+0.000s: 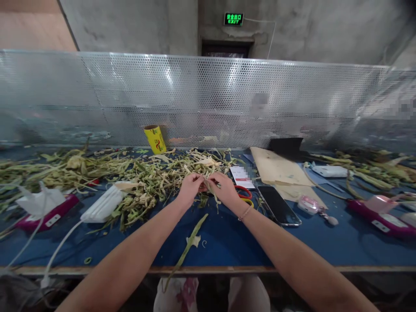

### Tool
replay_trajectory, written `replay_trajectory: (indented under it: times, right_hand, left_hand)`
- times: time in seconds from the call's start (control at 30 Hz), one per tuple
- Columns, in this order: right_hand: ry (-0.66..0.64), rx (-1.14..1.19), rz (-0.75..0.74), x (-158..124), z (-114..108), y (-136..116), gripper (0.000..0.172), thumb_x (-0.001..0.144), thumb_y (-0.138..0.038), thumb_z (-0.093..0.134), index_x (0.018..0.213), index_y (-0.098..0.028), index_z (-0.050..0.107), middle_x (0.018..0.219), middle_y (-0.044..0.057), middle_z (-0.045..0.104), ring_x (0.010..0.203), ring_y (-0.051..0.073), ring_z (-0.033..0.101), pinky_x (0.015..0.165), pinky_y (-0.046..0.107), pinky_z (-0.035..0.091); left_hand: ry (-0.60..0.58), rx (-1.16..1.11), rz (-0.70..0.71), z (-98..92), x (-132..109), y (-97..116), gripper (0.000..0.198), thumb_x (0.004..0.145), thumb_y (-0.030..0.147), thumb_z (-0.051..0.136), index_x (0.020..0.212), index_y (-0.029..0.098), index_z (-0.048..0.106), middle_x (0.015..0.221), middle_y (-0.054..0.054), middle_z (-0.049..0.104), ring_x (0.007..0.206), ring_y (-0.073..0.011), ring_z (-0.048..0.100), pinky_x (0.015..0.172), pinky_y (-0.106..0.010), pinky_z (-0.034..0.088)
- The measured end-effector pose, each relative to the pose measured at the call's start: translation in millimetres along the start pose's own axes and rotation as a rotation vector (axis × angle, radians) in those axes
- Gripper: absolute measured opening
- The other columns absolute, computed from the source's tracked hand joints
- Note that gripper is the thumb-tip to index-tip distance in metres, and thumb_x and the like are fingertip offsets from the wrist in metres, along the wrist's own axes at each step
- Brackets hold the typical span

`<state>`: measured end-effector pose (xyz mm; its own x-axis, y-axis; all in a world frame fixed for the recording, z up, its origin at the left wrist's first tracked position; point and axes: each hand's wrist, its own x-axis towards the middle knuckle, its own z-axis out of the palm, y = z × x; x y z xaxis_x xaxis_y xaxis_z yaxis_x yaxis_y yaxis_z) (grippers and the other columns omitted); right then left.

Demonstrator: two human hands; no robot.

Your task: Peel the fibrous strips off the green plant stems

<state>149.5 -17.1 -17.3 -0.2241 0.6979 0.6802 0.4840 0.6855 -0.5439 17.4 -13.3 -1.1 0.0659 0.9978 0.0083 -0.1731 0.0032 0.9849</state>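
My left hand [191, 189] and my right hand [225, 189] meet over the middle of the blue table. Between their pinched fingers is a pale, dried leaf [212, 189], with its lower end hanging from my right hand. Behind and left of the hands spreads a heap of dried leaves and stalks [162, 177]. One long, greenish leaf [192, 240] lies nearer to me, its end over the table's front edge, with a small pale scrap [194, 241] beside it. Scissors with red and yellow handles [244, 192] lie by my right wrist, partly hidden.
On the right are a black phone [279, 206], brown paper [273, 167], a pink earphone case [307, 205] and a purple power strip [380, 219]. A white power bank [103, 203] with a cable lies left. A yellow tube [155, 139] stands before a perforated metal screen [211, 95].
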Motion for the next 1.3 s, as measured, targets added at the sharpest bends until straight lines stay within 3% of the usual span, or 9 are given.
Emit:
replay_trajectory:
  times: [0.13,0.33,0.57,0.77,0.87,1.03,1.2,1.3]
  right_hand:
    - [-0.015,0.084,-0.038,-0.5,-3.4,-1.4,0.012,0.08,-0.026,0.046,0.072,-0.023,0.055,0.08,0.005,0.058,0.081,0.019,0.053,0.078,0.036,0.043]
    - [-0.008,0.32,0.132,-2.1,-6.7,-1.4,0.015,0.078,-0.034,0.049,0.072,-0.021,0.052,0.077,0.003,0.055,0.075,0.016,0.053,0.072,0.031,0.044]
    - [-0.039,0.371,0.229,-1.4,-5.1,0.9,0.028,0.073,-0.038,0.054,0.095,-0.02,0.052,0.095,0.006,0.056,0.085,0.016,0.054,0.073,0.029,0.046]
    - [0.024,0.356,0.26,3.2,-1.6,6.6,0.021,0.071,-0.04,0.057,0.07,-0.019,0.059,0.068,0.0,0.058,0.065,0.013,0.053,0.063,0.028,0.044]
    - [0.08,0.331,0.288,3.9,-1.9,5.8,0.022,0.068,-0.042,0.059,0.064,-0.02,0.059,0.064,0.0,0.058,0.062,0.014,0.052,0.06,0.028,0.043]
    - [0.132,0.149,0.161,2.5,-7.1,-0.5,0.016,0.073,-0.035,0.056,0.064,-0.021,0.061,0.071,0.003,0.061,0.07,0.017,0.055,0.066,0.032,0.044]
    - [-0.006,0.17,-0.1,-1.0,-15.2,-8.4,0.015,0.077,-0.03,0.054,0.065,-0.023,0.06,0.074,0.003,0.062,0.075,0.017,0.056,0.075,0.033,0.044]
    - [0.011,0.226,-0.012,-0.9,-14.2,-6.8,0.01,0.075,-0.03,0.055,0.071,-0.021,0.058,0.076,0.003,0.06,0.073,0.015,0.055,0.071,0.031,0.045]
  left_hand:
    - [0.048,-0.023,0.025,-3.9,5.1,0.1,0.017,0.059,0.027,0.063,0.057,0.014,0.052,0.049,0.003,0.055,0.046,-0.0074,0.053,0.05,-0.02,0.045]
    - [0.117,0.019,0.087,-9.6,12.7,1.4,0.017,0.062,0.029,0.062,0.061,0.014,0.053,0.049,0.003,0.055,0.045,-0.0082,0.053,0.05,-0.022,0.047]
    - [-0.056,0.325,0.256,2.1,-5.7,8.1,0.012,0.066,0.026,0.06,0.07,0.016,0.056,0.055,0.002,0.058,0.045,-0.0109,0.054,0.047,-0.024,0.048]
    - [-0.043,0.202,0.207,7.3,-7.6,9.6,0.019,0.068,0.018,0.058,0.085,0.017,0.05,0.06,0.002,0.059,0.053,-0.0118,0.059,0.053,-0.026,0.051]
    - [-0.034,0.134,0.181,7.3,-4.4,7.0,0.02,0.067,0.014,0.058,0.084,0.016,0.049,0.058,0.004,0.058,0.051,-0.0107,0.058,0.056,-0.026,0.051]
    - [0.02,0.034,0.126,8.6,-2.6,5.0,0.017,0.065,0.012,0.059,0.079,0.015,0.049,0.054,0.005,0.056,0.047,-0.0085,0.055,0.054,-0.024,0.049]
    - [0.086,-0.016,0.124,3.6,3.0,5.5,0.022,0.061,0.015,0.064,0.077,0.015,0.049,0.053,0.004,0.057,0.047,-0.0086,0.054,0.052,-0.023,0.047]
    - [0.09,0.018,0.141,1.2,4.4,6.7,0.025,0.059,0.017,0.065,0.078,0.015,0.049,0.053,0.004,0.058,0.047,-0.0088,0.055,0.052,-0.023,0.046]
